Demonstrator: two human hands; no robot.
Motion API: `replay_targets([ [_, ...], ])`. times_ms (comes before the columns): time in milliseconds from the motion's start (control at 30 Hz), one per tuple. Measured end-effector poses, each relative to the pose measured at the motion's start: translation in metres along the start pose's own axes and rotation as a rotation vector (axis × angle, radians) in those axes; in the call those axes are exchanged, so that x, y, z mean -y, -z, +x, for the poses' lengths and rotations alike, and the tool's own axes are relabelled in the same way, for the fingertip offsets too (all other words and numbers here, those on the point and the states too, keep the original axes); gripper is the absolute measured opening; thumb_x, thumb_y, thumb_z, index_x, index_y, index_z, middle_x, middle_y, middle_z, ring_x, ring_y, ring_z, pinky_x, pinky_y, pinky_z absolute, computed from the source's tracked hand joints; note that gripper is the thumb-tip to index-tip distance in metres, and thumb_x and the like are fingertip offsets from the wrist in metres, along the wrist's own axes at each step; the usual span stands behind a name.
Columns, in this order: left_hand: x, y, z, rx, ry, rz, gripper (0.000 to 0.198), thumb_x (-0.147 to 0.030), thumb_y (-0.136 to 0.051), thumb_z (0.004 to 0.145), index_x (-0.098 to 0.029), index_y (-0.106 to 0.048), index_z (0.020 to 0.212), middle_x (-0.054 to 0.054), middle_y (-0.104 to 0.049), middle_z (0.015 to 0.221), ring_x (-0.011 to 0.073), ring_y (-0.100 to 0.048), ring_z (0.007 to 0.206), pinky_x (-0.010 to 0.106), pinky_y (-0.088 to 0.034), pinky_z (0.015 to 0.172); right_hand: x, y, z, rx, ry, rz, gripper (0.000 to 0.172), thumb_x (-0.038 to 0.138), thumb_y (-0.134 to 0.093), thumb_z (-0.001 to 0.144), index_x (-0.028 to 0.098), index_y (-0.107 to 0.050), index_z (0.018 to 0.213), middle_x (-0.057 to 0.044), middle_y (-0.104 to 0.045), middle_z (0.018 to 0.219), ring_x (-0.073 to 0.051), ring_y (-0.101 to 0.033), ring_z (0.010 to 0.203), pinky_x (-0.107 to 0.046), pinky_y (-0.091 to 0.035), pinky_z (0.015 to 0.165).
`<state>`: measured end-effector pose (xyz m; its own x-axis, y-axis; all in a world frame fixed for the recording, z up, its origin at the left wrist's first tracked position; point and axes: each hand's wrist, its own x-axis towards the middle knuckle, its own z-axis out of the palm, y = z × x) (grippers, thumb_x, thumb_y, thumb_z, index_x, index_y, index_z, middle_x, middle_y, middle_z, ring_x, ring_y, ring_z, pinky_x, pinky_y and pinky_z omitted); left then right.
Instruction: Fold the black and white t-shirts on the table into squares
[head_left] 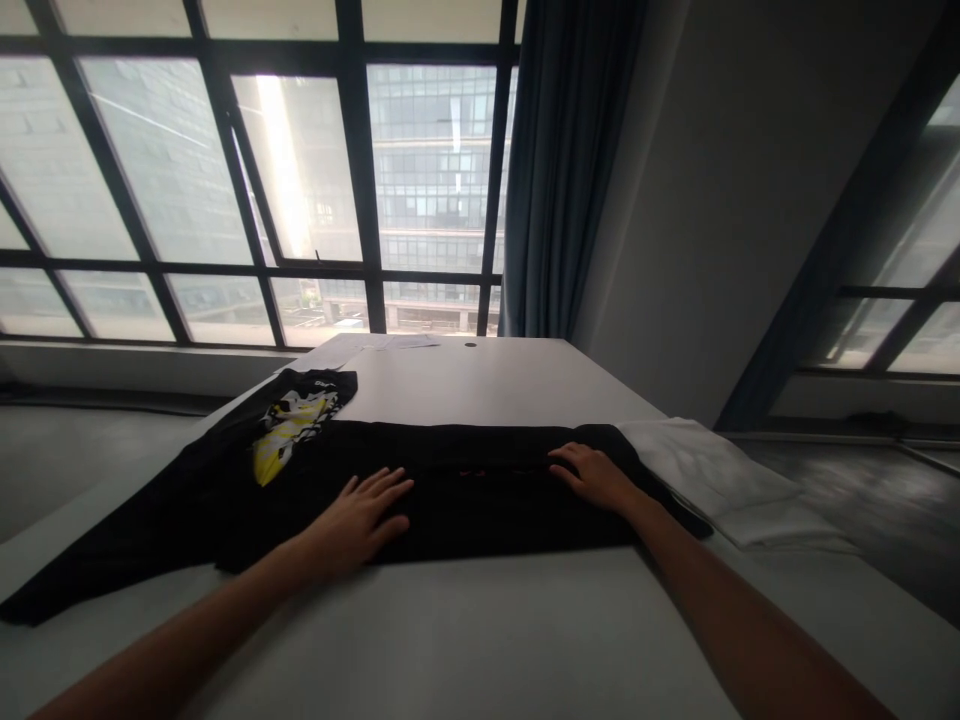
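A black garment point(480, 520) lies lengthwise across the white table, with small red marks near its middle. My left hand point(360, 520) rests flat on its left part, fingers spread. On its right part my right hand point(592, 477) lies palm down, with fingers stretched out and nothing gripped. To the left is black cloth with a yellow and white print point(296, 425), and a long black sleeve point(90, 560) slants toward the near left edge. Whether this printed cloth belongs to the same garment, I cannot tell.
Folded white cloth point(727, 480) lies on the right, touching the black garment's end. Papers point(390, 342) are at the table's far left. Behind the white table point(495, 385) are large windows, a blue curtain point(574, 180) and a wall pillar.
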<state>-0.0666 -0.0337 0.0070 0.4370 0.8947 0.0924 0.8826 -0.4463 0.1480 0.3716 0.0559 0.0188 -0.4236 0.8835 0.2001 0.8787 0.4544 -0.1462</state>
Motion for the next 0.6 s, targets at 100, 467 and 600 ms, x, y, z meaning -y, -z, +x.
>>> replay_targets([
  [100, -0.033, -0.007, -0.022, 0.055, -0.019, -0.016, 0.066, -0.062, -0.032, 0.096, -0.033, -0.021, 0.155, 0.004, -0.021, 0.162, 0.0307, -0.015, 0.149, 0.064, -0.013, 0.116, -0.010, 0.002, -0.001, 0.027, 0.008, 0.093, 0.044, 0.050, -0.056, 0.089, 0.021, -0.066, 0.120, -0.012, -0.060, 0.127, -0.026, -0.057, 0.115, -0.040, -0.042, 0.102],
  [467, -0.022, 0.006, 0.008, 0.172, -0.066, -0.016, 0.049, -0.039, -0.025, 0.103, -0.035, -0.030, 0.151, 0.000, -0.019, 0.163, 0.0266, -0.013, 0.150, 0.065, -0.010, 0.116, -0.013, 0.008, 0.012, 0.098, -0.034, 0.006, 0.017, 0.020, -0.056, 0.087, 0.020, -0.070, 0.096, -0.008, -0.066, 0.102, -0.021, -0.061, 0.095, -0.029, -0.045, 0.082],
  [600, -0.014, 0.007, 0.029, 0.181, -0.106, -0.028, 0.048, -0.035, -0.025, 0.103, -0.036, -0.033, 0.150, 0.000, -0.020, 0.163, 0.0251, -0.014, 0.150, 0.063, -0.011, 0.117, -0.014, 0.011, 0.012, 0.114, -0.105, -0.066, 0.017, 0.020, -0.054, 0.088, 0.021, -0.069, 0.095, -0.007, -0.068, 0.103, -0.019, -0.063, 0.085, -0.027, -0.042, 0.070],
])
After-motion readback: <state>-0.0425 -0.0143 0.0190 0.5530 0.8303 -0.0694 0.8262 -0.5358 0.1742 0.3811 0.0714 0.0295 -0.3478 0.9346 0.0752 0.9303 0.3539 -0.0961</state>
